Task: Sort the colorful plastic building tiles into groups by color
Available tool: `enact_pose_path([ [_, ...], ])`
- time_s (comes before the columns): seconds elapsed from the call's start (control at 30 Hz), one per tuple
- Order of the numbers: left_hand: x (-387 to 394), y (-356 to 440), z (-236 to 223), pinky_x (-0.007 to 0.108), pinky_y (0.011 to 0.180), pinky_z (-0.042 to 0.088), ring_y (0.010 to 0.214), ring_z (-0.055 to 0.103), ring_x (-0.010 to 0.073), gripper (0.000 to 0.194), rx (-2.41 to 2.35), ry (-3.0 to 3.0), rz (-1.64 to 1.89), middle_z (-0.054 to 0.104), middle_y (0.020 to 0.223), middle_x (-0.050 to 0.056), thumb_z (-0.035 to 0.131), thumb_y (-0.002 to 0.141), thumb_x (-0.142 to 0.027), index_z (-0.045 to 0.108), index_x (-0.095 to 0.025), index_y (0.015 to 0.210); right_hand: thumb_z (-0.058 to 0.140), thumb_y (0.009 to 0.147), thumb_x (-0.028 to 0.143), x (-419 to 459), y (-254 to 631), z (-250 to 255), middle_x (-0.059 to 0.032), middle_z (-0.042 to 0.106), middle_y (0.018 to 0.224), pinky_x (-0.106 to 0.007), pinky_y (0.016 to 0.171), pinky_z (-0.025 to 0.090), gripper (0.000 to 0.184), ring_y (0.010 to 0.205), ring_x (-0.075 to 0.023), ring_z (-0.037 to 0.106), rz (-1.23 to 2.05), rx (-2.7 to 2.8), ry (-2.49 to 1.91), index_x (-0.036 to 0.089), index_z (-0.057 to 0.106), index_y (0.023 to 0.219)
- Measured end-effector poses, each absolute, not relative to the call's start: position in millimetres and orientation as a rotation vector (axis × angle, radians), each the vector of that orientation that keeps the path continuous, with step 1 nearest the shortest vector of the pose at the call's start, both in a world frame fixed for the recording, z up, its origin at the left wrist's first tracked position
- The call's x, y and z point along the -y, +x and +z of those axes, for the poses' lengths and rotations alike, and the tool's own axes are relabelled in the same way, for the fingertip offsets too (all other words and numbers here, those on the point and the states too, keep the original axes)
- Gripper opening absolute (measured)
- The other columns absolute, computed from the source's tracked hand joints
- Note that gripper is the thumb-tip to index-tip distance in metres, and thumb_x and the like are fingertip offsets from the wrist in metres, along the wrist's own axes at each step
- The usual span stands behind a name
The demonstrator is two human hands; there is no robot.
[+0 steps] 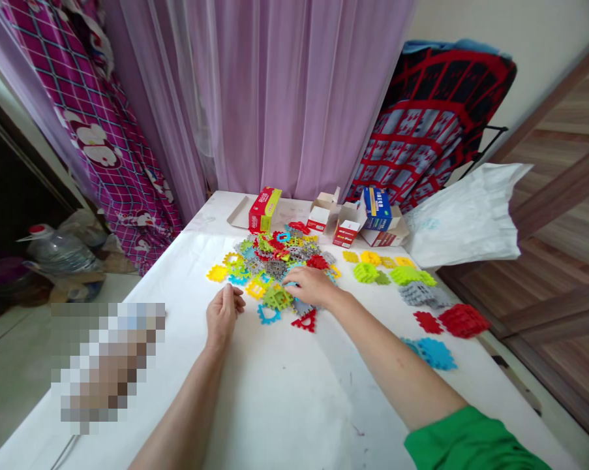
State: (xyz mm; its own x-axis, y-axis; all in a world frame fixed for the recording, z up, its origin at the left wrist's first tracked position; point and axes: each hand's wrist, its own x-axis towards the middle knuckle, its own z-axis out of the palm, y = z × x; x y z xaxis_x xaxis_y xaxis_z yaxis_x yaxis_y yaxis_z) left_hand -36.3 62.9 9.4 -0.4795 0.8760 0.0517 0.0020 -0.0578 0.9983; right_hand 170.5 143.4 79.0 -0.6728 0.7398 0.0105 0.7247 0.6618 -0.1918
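Note:
A heap of toothed plastic building pieces in yellow, green, red, blue and grey lies on the white table. My right hand is at the heap's near right side, thumb and fingers drawn together among the pieces; what they grip is hidden. Close to the heap's near left edge, my left hand rests with its fingers curled in, and I cannot make out what is inside. Between the hands are a green piece and a blue triangular frame. A red triangular frame lies below my right hand.
Sorted pieces line the right side: yellow, green, grey, red and blue. Behind the heap stand small boxes, including a red-and-green box and a blue box. A white bag is at the right edge.

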Motion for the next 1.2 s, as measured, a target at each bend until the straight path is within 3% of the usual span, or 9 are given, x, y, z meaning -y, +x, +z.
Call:
enact_pose_path([
  [0.17,-62.2,-36.8,7.7,0.020,0.040,0.034,0.042,0.050,0.0097,0.052,-1.500,0.963,1.637,0.056,0.052,-0.002,0.045,0.082,-0.067,0.060,-0.018,0.073,0.051,0.086,0.036,-132.4,101.6,63.3,-0.0092,0.070,0.101,-0.029,0.077,0.046,0.028,0.096,-0.0218,0.063,0.037,2.693,-1.554,0.023,0.074,0.094],
  [0.33,-63.6,-36.9,5.2,0.020,0.041,0.037,0.042,0.051,0.0094,0.051,-1.512,0.951,1.632,0.056,0.051,-0.003,0.043,0.083,-0.065,0.060,-0.018,0.072,0.058,0.076,0.025,-139.7,88.3,56.2,-0.0081,0.070,0.100,-0.029,0.073,0.045,0.021,0.092,-0.0226,0.064,0.199,2.634,-1.630,0.022,0.074,0.089],
  [0.43,-65.1,-37.8,3.0,0.020,0.041,0.037,0.046,0.054,0.0101,0.048,-1.537,0.985,1.622,0.060,0.058,-0.001,0.042,0.085,-0.061,0.061,-0.018,0.077,0.060,0.074,0.026,-141.1,95.6,61.5,-0.0034,0.070,0.087,-0.026,0.069,0.043,0.015,0.082,-0.0184,0.062,0.510,2.416,-1.554,0.021,0.072,0.082],
  [0.57,-64.2,-35.7,5.5,0.018,0.040,0.036,0.058,0.061,0.0119,0.044,-1.524,1.010,1.590,0.067,0.081,0.003,0.054,0.078,-0.058,0.062,-0.019,0.098,0.061,0.074,0.039,-135.3,110.5,70.5,0.0042,0.057,0.061,-0.021,0.053,0.035,0.021,0.056,-0.0094,0.049,1.302,1.896,-1.315,0.018,0.063,0.073],
  [0.67,-60.1,-31.5,12.1,0.018,0.038,0.033,0.050,0.057,0.0106,0.052,-1.404,0.971,1.494,0.064,0.068,0.000,0.059,0.074,-0.059,0.060,-0.018,0.106,0.070,0.064,0.048,-127.2,119.7,70.9,0.0076,0.047,0.053,-0.020,0.046,0.027,0.034,0.047,-0.0064,0.038,1.707,1.622,-1.158,0.018,0.055,0.066],
  [0.77,-55.8,-28.6,18.8,0.016,0.036,0.026,0.040,0.050,0.0074,0.050,-1.295,0.932,1.401,0.058,0.056,-0.005,0.063,0.069,-0.061,0.060,-0.018,0.094,0.073,0.059,0.052,-120.3,124.9,65.4,0.0078,0.046,0.052,-0.020,0.045,0.026,0.041,0.045,-0.0056,0.035,1.823,1.557,-1.105,0.019,0.049,0.061],
  [0.93,-54.3,-27.5,24.7,0.015,0.035,0.022,0.036,0.047,0.0048,0.046,-1.242,0.875,1.360,0.056,0.051,-0.007,0.071,0.062,-0.059,0.056,-0.019,0.080,0.061,0.074,0.039,-110.4,135.1,62.2,0.0025,0.057,0.071,-0.022,0.055,0.039,0.027,0.056,-0.0091,0.048,1.401,1.759,-1.246,0.018,0.060,0.090],
  [1.07,-55.6,-23.9,24.5,0.016,0.036,0.021,0.034,0.044,0.0045,0.047,-1.250,0.896,1.310,0.055,0.049,-0.008,0.072,0.060,-0.059,0.056,-0.019,0.079,0.064,0.073,0.028,-97.2,146.3,72.6,-0.0069,0.055,0.121,-0.032,0.084,0.045,0.059,0.095,-0.0180,0.058,0.633,2.298,-1.271,0.024,0.051,0.130],
  [1.2,-55.2,-20.8,21.7,0.017,0.036,0.021,0.034,0.045,0.0055,0.049,-1.249,0.930,1.289,0.056,0.047,-0.008,0.073,0.058,-0.060,0.054,-0.019,0.077,0.064,0.076,0.033,-87.3,148.9,77.3,-0.0086,0.050,0.130,-0.034,0.086,0.045,0.064,0.110,-0.0251,0.054,0.238,2.587,-1.314,0.028,0.045,0.138],
])
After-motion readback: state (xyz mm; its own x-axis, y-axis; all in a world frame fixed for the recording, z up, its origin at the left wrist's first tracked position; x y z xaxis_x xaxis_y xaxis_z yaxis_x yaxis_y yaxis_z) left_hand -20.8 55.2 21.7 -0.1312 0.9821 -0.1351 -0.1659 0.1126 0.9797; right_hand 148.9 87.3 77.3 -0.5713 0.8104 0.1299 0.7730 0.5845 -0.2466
